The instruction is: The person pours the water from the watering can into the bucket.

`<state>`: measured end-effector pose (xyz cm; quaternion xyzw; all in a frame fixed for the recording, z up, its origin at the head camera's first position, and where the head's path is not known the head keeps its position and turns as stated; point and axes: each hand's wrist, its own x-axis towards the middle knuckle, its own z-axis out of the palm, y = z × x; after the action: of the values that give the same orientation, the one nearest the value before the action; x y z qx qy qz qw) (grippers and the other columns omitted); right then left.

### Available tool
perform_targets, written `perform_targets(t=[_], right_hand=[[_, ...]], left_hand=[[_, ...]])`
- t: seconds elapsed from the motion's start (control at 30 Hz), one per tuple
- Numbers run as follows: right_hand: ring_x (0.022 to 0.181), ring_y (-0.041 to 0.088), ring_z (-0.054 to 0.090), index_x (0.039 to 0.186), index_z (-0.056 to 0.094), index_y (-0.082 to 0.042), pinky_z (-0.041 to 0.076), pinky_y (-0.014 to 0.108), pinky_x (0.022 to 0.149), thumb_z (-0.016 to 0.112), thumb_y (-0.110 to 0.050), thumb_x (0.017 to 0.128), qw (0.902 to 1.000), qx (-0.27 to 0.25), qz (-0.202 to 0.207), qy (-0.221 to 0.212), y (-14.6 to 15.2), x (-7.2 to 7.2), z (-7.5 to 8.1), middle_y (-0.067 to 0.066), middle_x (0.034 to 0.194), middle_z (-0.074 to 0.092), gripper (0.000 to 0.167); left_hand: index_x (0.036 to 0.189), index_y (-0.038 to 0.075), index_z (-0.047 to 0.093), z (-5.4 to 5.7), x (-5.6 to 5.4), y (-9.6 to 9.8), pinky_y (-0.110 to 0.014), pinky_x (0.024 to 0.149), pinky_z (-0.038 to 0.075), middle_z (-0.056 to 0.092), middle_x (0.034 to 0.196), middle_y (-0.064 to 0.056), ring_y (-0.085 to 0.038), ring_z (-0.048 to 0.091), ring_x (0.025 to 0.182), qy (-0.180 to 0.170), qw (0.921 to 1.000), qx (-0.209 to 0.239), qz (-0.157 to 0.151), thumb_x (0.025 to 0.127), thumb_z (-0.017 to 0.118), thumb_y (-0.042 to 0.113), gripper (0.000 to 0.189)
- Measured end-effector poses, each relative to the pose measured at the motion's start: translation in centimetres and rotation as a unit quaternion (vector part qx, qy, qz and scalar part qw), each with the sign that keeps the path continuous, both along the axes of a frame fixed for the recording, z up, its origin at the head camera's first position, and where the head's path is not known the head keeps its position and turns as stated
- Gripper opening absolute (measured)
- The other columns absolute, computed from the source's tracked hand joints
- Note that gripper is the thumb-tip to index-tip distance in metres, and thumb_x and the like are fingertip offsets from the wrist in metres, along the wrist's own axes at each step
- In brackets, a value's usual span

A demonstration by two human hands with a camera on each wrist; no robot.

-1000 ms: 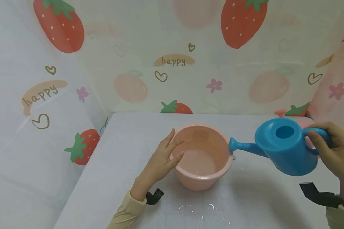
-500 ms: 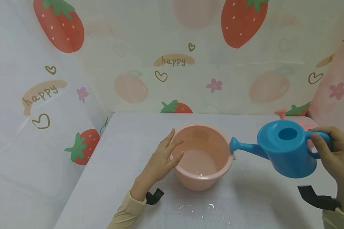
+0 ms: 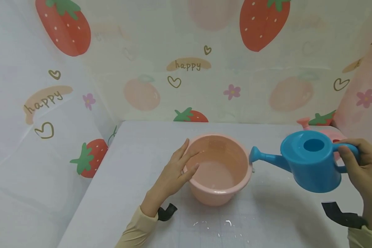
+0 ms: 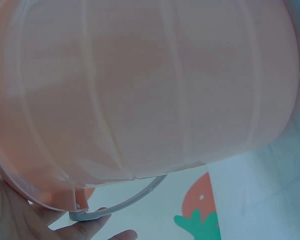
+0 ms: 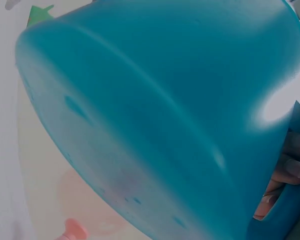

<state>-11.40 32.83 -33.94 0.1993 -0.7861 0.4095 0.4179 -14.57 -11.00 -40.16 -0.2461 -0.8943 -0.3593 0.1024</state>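
Note:
A pink bucket point(image 3: 217, 196) stands upright on the table, its inside visible from above. My left hand point(image 3: 176, 172) rests on its left rim, fingers extended and spread. In the left wrist view, the bucket's ribbed wall point(image 4: 139, 90) fills most of the picture, with a grey handle point(image 4: 124, 204) beside the fingers. My right hand point(image 3: 367, 165) grips the handle of a blue watering can point(image 3: 316, 172), held above the table. Its spout tip is at the bucket's right rim; whether they touch I cannot tell. In the right wrist view, curled fingers point(image 5: 290, 170) show behind the can's body.
Behind the blue can, a pink watering can point(image 3: 304, 123) is partly hidden at the back right. Small wet drops point(image 3: 228, 223) lie on the white table point(image 3: 142, 148) in front of the bucket. A printed curtain point(image 3: 254, 75) hangs along the back and sides.
The blue watering can has shifted slightly right and tipped back nearer level, its body a little lower. The left hand and the bucket have stayed in place.

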Motion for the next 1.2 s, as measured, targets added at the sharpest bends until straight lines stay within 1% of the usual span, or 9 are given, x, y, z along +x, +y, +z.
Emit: perform_targets(t=[0.17,0.3,0.47,0.53,0.67,0.8,1.03,1.2], right_hand=[[0.079,-0.005,0.056,0.093,0.053,0.025,0.042,0.008,0.081,0.054,0.002,0.090,0.9999,-0.013,0.008,-0.001,0.1,0.0,-0.2,-0.021,0.090,0.061,0.023],[0.075,-0.002,0.054,0.094,0.054,0.024,0.042,0.007,0.078,0.054,0.002,0.090,0.9995,-0.029,0.000,-0.012,0.1,0.2,-0.6,-0.020,0.086,0.061,0.022],[0.074,-0.001,0.054,0.095,0.055,0.022,0.043,0.006,0.074,0.055,0.002,0.090,0.9983,-0.053,-0.006,-0.024,0.1,0.4,-1.1,-0.018,0.084,0.061,0.020],[0.073,0.000,0.054,0.095,0.055,0.022,0.043,0.006,0.072,0.055,0.003,0.090,0.9979,-0.060,-0.001,-0.023,0.1,0.3,-1.3,-0.016,0.083,0.061,0.020],[0.070,0.004,0.052,0.094,0.055,0.021,0.043,0.007,0.069,0.054,0.004,0.090,0.9972,-0.072,0.011,-0.018,0.3,0.0,-1.8,-0.013,0.081,0.061,0.018],[0.071,0.004,0.052,0.095,0.055,0.021,0.044,0.008,0.068,0.052,0.005,0.090,0.9958,-0.088,0.019,-0.017,0.3,-0.1,-2.2,-0.011,0.081,0.061,0.017],[0.071,0.006,0.052,0.095,0.057,0.018,0.044,0.009,0.068,0.052,0.002,0.091,0.9940,-0.106,0.018,-0.020,0.4,-0.3,-3.0,-0.009,0.079,0.061,0.017],[0.071,0.006,0.052,0.094,0.058,0.014,0.044,0.009,0.071,0.051,0.002,0.092,0.9926,-0.115,0.018,-0.034,0.5,-0.1,-3.7,-0.007,0.079,0.060,0.015]], left_hand=[[0.133,0.047,0.041,0.1,0.0,0.0,-0.058,0.099,0.035,0.013,0.155,0.004,-0.022,0.021,0.140,0.000,1.0000,-0.004,0.002,0.093,0.039,0.055,0.041],[0.133,0.047,0.041,0.1,0.0,0.0,-0.057,0.099,0.034,0.012,0.156,0.005,-0.021,0.020,0.140,-0.003,1.0000,-0.007,0.003,0.093,0.039,0.056,0.041],[0.133,0.047,0.041,0.1,-0.1,-0.1,-0.057,0.100,0.034,0.012,0.156,0.004,-0.023,0.020,0.140,-0.001,1.0000,-0.008,0.001,0.093,0.039,0.056,0.041],[0.133,0.047,0.041,0.0,-0.1,-0.1,-0.057,0.099,0.034,0.012,0.156,0.004,-0.024,0.021,0.139,0.003,1.0000,-0.007,0.000,0.093,0.039,0.055,0.041],[0.133,0.048,0.040,0.0,-0.2,-0.1,-0.058,0.099,0.034,0.012,0.156,0.004,-0.024,0.021,0.140,0.005,1.0000,-0.006,0.001,0.093,0.040,0.054,0.040],[0.133,0.048,0.041,0.1,-0.2,-0.1,-0.058,0.099,0.034,0.012,0.156,0.004,-0.024,0.021,0.139,0.004,1.0000,-0.004,-0.001,0.094,0.041,0.053,0.040],[0.133,0.047,0.041,0.3,-0.1,0.0,-0.059,0.098,0.034,0.012,0.156,0.004,-0.022,0.020,0.140,0.000,1.0000,0.001,-0.002,0.093,0.040,0.054,0.040],[0.133,0.045,0.042,0.1,0.0,0.0,-0.058,0.099,0.034,0.013,0.156,0.002,-0.026,0.021,0.139,0.003,1.0000,0.004,-0.006,0.094,0.041,0.052,0.040]])
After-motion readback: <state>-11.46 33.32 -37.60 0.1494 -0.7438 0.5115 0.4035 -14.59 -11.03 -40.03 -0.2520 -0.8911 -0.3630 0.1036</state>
